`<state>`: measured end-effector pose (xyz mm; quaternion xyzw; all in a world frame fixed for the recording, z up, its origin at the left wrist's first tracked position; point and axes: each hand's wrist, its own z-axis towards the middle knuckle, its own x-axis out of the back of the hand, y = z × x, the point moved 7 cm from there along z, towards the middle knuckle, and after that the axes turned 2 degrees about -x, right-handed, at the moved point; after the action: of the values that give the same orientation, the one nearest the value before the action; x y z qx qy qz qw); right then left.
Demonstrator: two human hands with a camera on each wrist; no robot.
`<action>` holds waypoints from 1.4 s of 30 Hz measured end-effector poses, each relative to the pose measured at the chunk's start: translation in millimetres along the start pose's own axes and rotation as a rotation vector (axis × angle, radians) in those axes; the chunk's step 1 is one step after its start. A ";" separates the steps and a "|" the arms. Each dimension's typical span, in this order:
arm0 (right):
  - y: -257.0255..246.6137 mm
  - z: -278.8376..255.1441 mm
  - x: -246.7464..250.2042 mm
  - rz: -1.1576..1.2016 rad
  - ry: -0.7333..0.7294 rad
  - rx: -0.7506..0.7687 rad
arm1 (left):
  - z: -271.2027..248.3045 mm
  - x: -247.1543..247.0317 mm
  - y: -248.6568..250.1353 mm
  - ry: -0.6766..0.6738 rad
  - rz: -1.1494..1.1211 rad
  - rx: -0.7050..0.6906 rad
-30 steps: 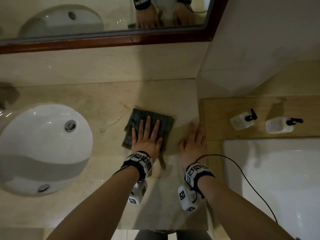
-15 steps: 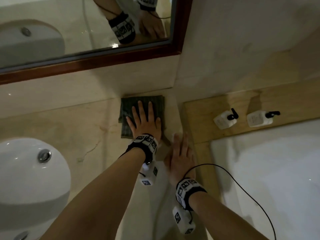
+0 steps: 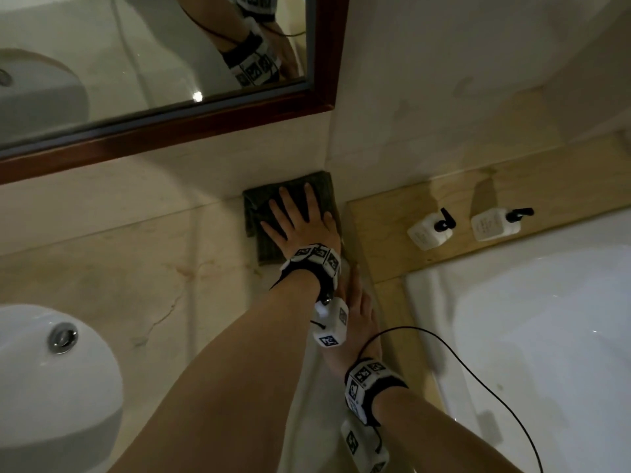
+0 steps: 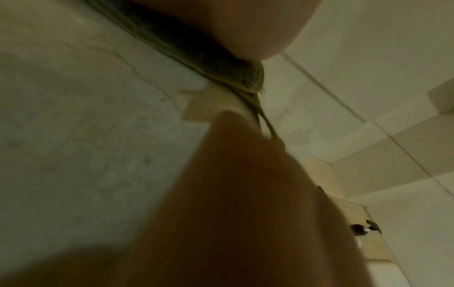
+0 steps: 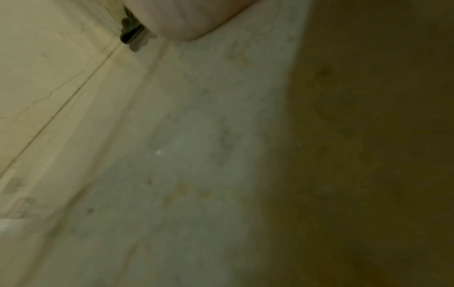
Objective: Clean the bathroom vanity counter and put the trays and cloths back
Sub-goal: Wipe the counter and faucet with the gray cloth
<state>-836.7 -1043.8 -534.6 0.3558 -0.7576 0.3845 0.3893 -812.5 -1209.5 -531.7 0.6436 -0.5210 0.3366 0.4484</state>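
A dark green folded cloth point(image 3: 259, 203) lies in the back right corner of the beige marble counter point(image 3: 136, 268), against the wall. My left hand point(image 3: 300, 223) presses flat on it with fingers spread and straight. My right hand point(image 3: 358, 302) lies flat on the counter just behind the left wrist, fingers straight, partly hidden by the left wrist camera. In the left wrist view the cloth point(image 4: 221, 64) shows as a dark edge under the palm. The right wrist view shows blurred marble and a bit of the cloth point(image 5: 130, 33).
A white basin point(image 3: 51, 387) sits at the left of the counter. A wood-framed mirror point(image 3: 205, 121) hangs above. To the right, a wooden ledge point(image 3: 382, 233) carries two white pump bottles point(image 3: 428, 230) point(image 3: 495, 223) beside a white bathtub point(image 3: 529, 336).
My left hand has pushed the cloth away from me, from mid-counter into the back right corner. My right hand stayed flat on the counter, now trailing behind the left wrist.
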 end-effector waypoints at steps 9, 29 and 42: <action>3.4 -0.9 -2.3 -0.013 0.062 0.019 | 1.8 2.3 -37.4 -0.035 0.042 -0.150; 0.5 1.0 -3.3 -0.044 0.162 0.029 | 3.6 56.0 -241.1 -0.017 0.038 0.123; 4.0 -3.0 -3.4 -0.034 0.202 0.042 | -146.6 -5.3 -231.9 -0.106 0.051 0.087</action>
<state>-837.6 -1038.6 -537.5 0.3361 -0.7000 0.4276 0.4627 -583.2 -1058.8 -534.6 0.6657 -0.5452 0.3357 0.3833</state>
